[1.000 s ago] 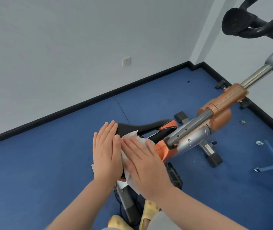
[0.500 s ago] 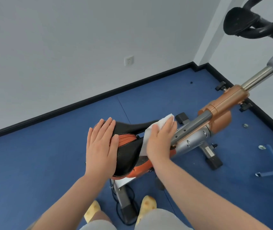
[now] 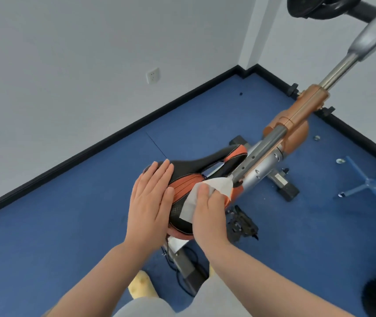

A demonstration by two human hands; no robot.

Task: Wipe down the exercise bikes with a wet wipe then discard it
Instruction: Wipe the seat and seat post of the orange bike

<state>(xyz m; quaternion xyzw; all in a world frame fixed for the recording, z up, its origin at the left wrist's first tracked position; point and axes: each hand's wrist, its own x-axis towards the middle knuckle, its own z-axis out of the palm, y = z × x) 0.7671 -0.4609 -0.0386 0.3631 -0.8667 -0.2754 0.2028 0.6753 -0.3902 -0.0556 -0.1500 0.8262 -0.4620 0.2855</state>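
A corner of a room with pale grey walls, black skirting and a blue carpeted floor (image 3: 45, 225) fills the frame; a white wall socket (image 3: 153, 75) sits at upper centre.

At centre, a white, crumpled wet wipe (image 3: 207, 191) lies on the rear half of the black-and-orange padded bike saddle (image 3: 196, 177), its far corner reaching toward the silver perforated seat post (image 3: 260, 165). The right hand (image 3: 210, 213) presses the wipe down, fingers curled over its near part and the thumb on top — a loose pinch rather than a full fist. The left hand (image 3: 150, 197) lies flat and open on the saddle's left flank, fingers together, holding nothing, apparently steadying the seat.

Outward from the saddle: the orange-and-silver frame of the exercise bike (image 3: 296, 124) rises to upper right, where black handlebars (image 3: 319, 5) are cut by the frame edge. A black pedal (image 3: 243, 223) hangs just below the right hand, and a black cable (image 3: 182, 271) coils by the base. A blue metal stand (image 3: 369, 186) occupies the right edge, with small washers (image 3: 340, 160) loose on the carpet.

Risks, as a judgement:
- The wipe's free corner could snag where saddle meets post and tear or bunch, leaving streaks.
- Only the saddle's right side is under the wipe; the area beneath the left hand could be missed.
- Feet in yellow slippers (image 3: 141, 287) stand close to the cable — a tripping hazard when moving on.
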